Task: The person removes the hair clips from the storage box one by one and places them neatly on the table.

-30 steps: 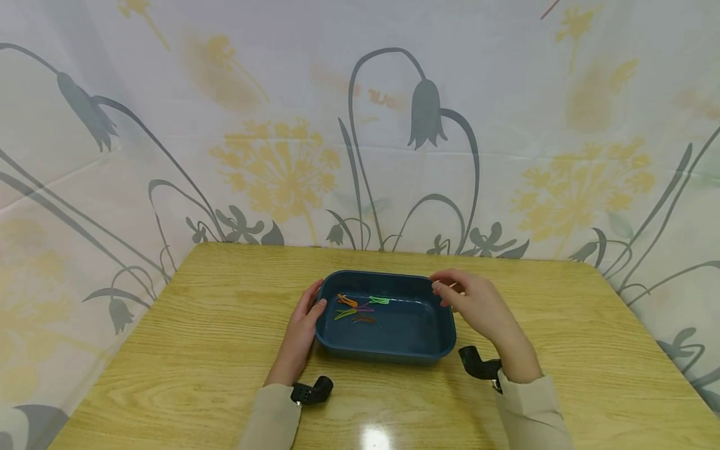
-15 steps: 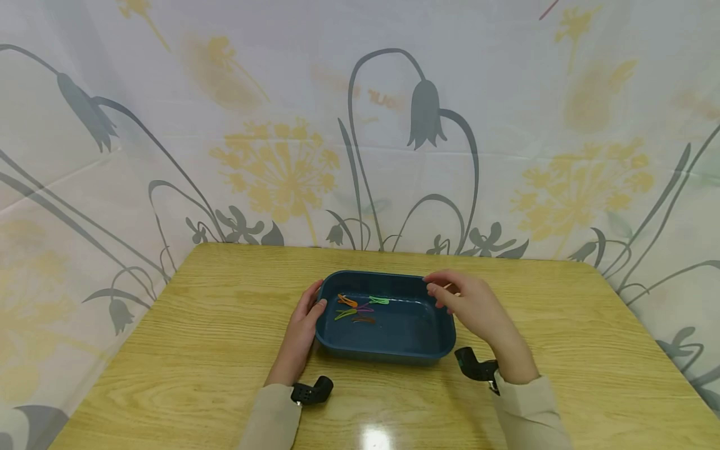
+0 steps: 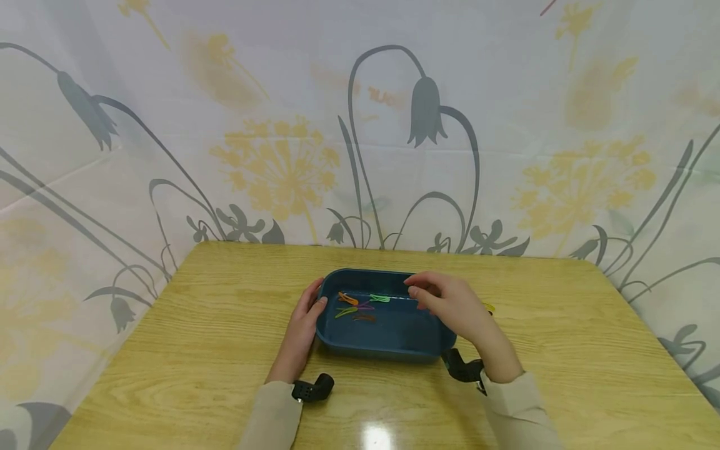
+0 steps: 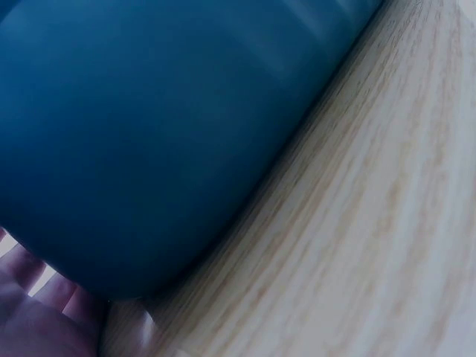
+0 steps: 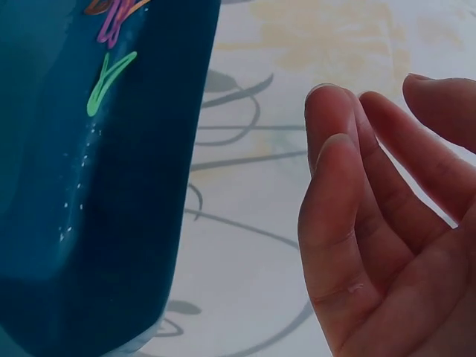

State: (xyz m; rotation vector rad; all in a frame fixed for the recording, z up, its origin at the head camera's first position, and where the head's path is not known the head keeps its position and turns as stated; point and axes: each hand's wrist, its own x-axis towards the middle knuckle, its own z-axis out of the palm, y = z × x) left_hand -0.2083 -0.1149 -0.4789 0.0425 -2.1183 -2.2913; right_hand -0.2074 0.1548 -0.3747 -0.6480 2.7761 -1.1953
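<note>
A dark blue rectangular plastic basin (image 3: 388, 340) stands on the table, with several small snap hair clips inside toward its left. They are an orange clip (image 3: 347, 299), a mint-green clip (image 3: 379, 299), a yellow-green clip (image 3: 345, 311), a purple clip (image 3: 365, 306) and a brown clip (image 3: 364, 318). My left hand (image 3: 304, 325) holds the basin's left end, thumb at the rim, fingers along the outer wall. Over the basin's right part hovers my right hand (image 3: 450, 303), fingers loosely bent; the right wrist view shows nothing between them.
Just right of my right wrist, a small yellow object (image 3: 489, 307) lies on the wooden table (image 3: 197, 350), partly hidden by the arm. Behind the table hangs a flower-printed cloth (image 3: 281, 94). Each wrist wears a black camera mount (image 3: 315, 389).
My right hand has moved left from the basin's right rim to over its inside. The yellow object beside the wrist has come into sight. My left hand and the clips have stayed put.
</note>
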